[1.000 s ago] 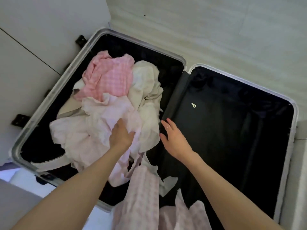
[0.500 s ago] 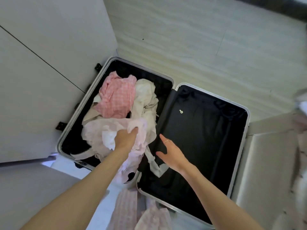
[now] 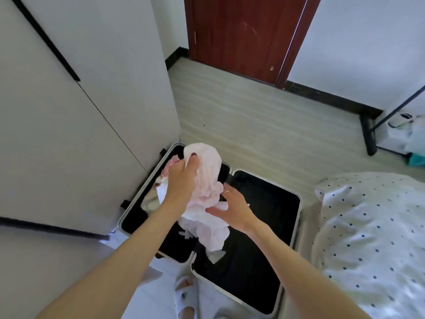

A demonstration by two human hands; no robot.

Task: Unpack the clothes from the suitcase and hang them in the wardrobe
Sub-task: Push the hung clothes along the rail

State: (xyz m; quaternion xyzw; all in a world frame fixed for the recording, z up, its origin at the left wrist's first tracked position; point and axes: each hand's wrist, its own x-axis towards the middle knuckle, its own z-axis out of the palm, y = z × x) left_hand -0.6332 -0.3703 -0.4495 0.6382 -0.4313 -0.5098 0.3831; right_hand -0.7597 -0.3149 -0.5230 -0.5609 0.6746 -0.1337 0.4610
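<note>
Left hand (image 3: 181, 180) fingers bunching pale pink garment (image 3: 208, 192); right hand (image 3: 232, 209) fingers spread, perhaps touching it; no legible writing.

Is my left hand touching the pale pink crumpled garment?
Touching. The head view shows the left hand gripping the pale pink crumpled garment, fingers curled into its bunched fabric.

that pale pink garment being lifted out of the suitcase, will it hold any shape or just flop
Likely floppy: the pale pink garment bunches where the left hand grips it and hangs in loose folds over the suitcase. Probably light, since one hand lifts it. Its trailing end may snag or drag.
</note>
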